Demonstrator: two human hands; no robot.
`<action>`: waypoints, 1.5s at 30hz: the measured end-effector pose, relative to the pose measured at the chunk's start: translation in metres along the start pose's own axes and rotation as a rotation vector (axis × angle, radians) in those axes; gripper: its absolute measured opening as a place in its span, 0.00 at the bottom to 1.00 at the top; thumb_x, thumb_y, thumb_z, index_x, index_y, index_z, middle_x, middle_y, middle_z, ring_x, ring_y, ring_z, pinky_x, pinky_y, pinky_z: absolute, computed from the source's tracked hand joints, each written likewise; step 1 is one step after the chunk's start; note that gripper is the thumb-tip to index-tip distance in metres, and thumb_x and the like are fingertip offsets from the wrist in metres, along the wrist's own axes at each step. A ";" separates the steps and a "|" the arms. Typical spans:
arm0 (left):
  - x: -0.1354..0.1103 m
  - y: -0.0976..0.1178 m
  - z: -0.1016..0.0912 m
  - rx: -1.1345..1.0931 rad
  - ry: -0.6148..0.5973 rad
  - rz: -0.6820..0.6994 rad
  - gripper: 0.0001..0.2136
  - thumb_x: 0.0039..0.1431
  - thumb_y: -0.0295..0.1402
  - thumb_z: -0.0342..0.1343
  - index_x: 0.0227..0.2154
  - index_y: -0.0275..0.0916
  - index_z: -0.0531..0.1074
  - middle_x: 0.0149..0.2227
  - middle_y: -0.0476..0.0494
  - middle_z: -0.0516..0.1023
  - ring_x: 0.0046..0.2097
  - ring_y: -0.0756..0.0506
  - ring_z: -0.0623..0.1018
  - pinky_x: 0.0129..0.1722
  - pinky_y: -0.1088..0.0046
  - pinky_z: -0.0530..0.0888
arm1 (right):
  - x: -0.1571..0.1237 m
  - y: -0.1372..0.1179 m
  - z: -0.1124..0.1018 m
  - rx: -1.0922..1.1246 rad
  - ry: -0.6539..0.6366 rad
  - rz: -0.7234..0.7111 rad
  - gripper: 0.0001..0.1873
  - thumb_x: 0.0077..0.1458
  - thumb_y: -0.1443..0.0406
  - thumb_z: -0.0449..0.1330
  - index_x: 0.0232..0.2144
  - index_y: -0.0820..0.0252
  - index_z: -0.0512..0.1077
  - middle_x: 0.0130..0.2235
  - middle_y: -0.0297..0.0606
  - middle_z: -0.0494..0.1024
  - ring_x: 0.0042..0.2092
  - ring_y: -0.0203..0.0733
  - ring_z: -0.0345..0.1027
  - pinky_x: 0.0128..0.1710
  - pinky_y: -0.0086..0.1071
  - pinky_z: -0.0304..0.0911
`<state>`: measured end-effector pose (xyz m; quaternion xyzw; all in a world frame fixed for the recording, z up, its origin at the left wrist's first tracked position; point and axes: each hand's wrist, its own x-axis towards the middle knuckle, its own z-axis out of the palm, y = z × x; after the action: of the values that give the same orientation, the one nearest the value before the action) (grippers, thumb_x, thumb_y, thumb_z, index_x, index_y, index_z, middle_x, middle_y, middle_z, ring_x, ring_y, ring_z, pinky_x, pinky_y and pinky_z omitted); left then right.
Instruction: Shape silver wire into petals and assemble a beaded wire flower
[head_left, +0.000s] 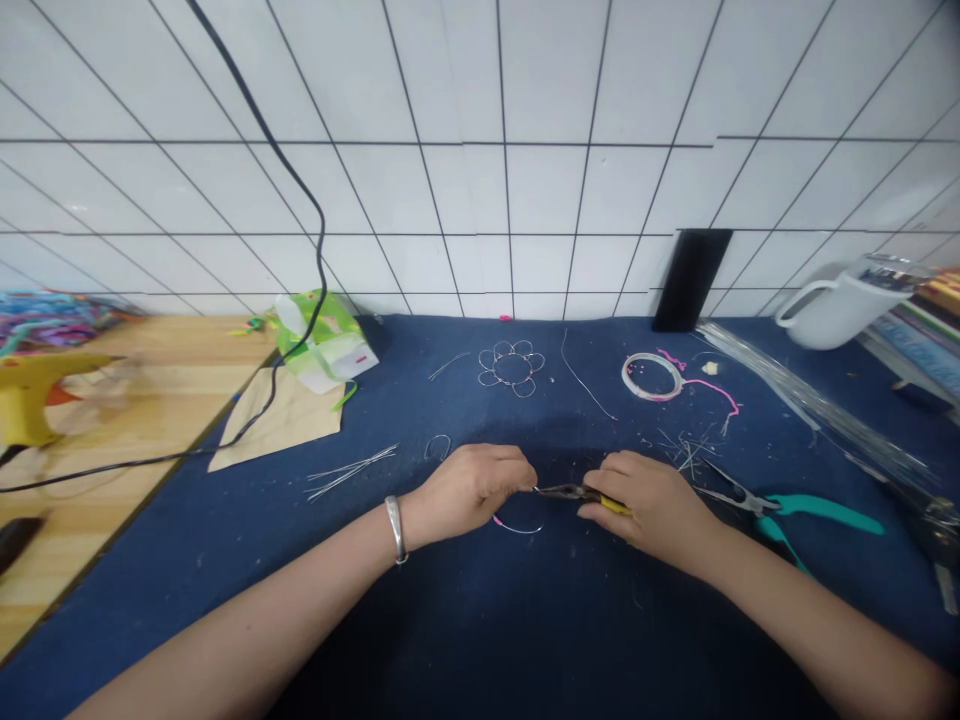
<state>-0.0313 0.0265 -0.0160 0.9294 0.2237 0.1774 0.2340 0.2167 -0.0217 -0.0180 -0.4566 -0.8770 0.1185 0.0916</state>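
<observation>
My left hand (474, 488) pinches a thin wire, of which a curved silver length (521, 530) with a pink bit at one end shows just below the fingers. In my right hand (643, 500) is a pair of pliers (568, 491) with yellow handles, fingers closed round the grips. The jaws point left and meet the tips of my left fingers; how they grip the wire is too small to tell. Beyond my hands lies a flower-shaped wire ring (513, 369) with several loops. A small wire loop (437, 447) rests near my left hand.
Teal-handled pliers (817, 508) lie right of my right hand, beside wire scraps (686, 450). Straight wires (352, 472) are at left. Farther back stand a white ring (652, 378) with pink yarn, a black box (691, 280) and a mug (840, 305). A black cable (274, 150) hangs left, near a yellow glue gun (30, 395).
</observation>
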 end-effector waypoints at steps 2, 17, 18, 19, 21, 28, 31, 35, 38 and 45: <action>0.000 0.000 0.001 0.000 0.005 0.013 0.12 0.56 0.20 0.42 0.36 0.36 0.69 0.33 0.45 0.72 0.34 0.50 0.72 0.33 0.74 0.69 | 0.000 -0.001 -0.002 0.029 -0.014 0.005 0.14 0.55 0.55 0.52 0.38 0.57 0.68 0.33 0.37 0.69 0.36 0.40 0.61 0.35 0.32 0.57; 0.000 0.005 0.001 0.101 -0.002 0.132 0.13 0.54 0.20 0.43 0.35 0.38 0.69 0.37 0.45 0.73 0.36 0.49 0.72 0.36 0.71 0.69 | 0.001 -0.002 -0.014 0.212 -0.151 -0.009 0.12 0.53 0.56 0.54 0.34 0.57 0.70 0.31 0.35 0.69 0.34 0.37 0.61 0.33 0.30 0.56; -0.001 0.006 0.000 0.122 -0.009 0.141 0.13 0.54 0.19 0.43 0.35 0.39 0.69 0.37 0.46 0.73 0.36 0.49 0.72 0.36 0.71 0.69 | 0.001 -0.002 -0.015 0.217 -0.157 -0.009 0.12 0.53 0.57 0.54 0.34 0.57 0.70 0.31 0.35 0.69 0.33 0.37 0.62 0.33 0.29 0.56; -0.001 0.006 0.000 0.143 -0.016 0.148 0.13 0.54 0.19 0.43 0.35 0.39 0.69 0.37 0.46 0.74 0.36 0.49 0.72 0.36 0.71 0.69 | 0.001 -0.002 -0.015 0.219 -0.159 -0.010 0.11 0.53 0.57 0.54 0.33 0.57 0.70 0.30 0.35 0.69 0.33 0.37 0.62 0.33 0.29 0.56; 0.000 0.007 0.000 0.175 -0.028 0.156 0.13 0.54 0.19 0.42 0.35 0.39 0.69 0.36 0.46 0.74 0.35 0.49 0.72 0.36 0.70 0.69 | 0.002 -0.002 -0.015 0.215 -0.157 -0.015 0.11 0.54 0.58 0.54 0.33 0.57 0.71 0.29 0.34 0.69 0.33 0.37 0.62 0.32 0.29 0.56; 0.000 0.008 0.000 0.132 -0.064 0.146 0.14 0.54 0.19 0.41 0.35 0.39 0.69 0.37 0.44 0.73 0.36 0.48 0.72 0.35 0.71 0.69 | 0.002 0.000 -0.011 0.177 -0.127 -0.044 0.11 0.54 0.58 0.53 0.34 0.56 0.71 0.28 0.34 0.70 0.32 0.37 0.63 0.32 0.29 0.57; 0.000 0.007 0.000 0.019 -0.049 0.095 0.12 0.57 0.21 0.42 0.36 0.37 0.69 0.37 0.44 0.73 0.37 0.48 0.72 0.36 0.72 0.70 | 0.001 0.000 -0.011 0.167 -0.127 -0.039 0.10 0.54 0.58 0.54 0.32 0.56 0.71 0.28 0.33 0.69 0.32 0.36 0.63 0.31 0.28 0.56; 0.001 0.004 0.001 -0.279 0.017 -0.118 0.07 0.59 0.28 0.46 0.33 0.36 0.69 0.33 0.45 0.72 0.32 0.52 0.72 0.32 0.76 0.71 | 0.001 0.002 -0.011 0.153 -0.105 -0.018 0.10 0.54 0.59 0.53 0.32 0.57 0.71 0.29 0.34 0.69 0.32 0.35 0.63 0.31 0.27 0.57; 0.002 0.002 0.001 -0.526 0.052 -0.294 0.07 0.59 0.32 0.48 0.33 0.35 0.69 0.30 0.48 0.70 0.26 0.55 0.70 0.26 0.79 0.71 | 0.001 0.004 -0.009 0.137 -0.057 -0.009 0.10 0.54 0.58 0.53 0.33 0.57 0.71 0.30 0.35 0.70 0.33 0.36 0.63 0.33 0.28 0.57; 0.001 0.003 0.000 -0.643 0.132 -0.319 0.08 0.59 0.32 0.48 0.30 0.33 0.68 0.26 0.49 0.68 0.27 0.54 0.67 0.27 0.79 0.68 | 0.001 0.000 -0.008 0.162 -0.033 0.008 0.11 0.54 0.57 0.53 0.32 0.58 0.69 0.31 0.35 0.69 0.33 0.37 0.63 0.32 0.28 0.57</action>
<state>-0.0292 0.0249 -0.0144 0.7483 0.3133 0.2596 0.5239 0.2183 -0.0198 -0.0102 -0.4491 -0.8641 0.1968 0.1133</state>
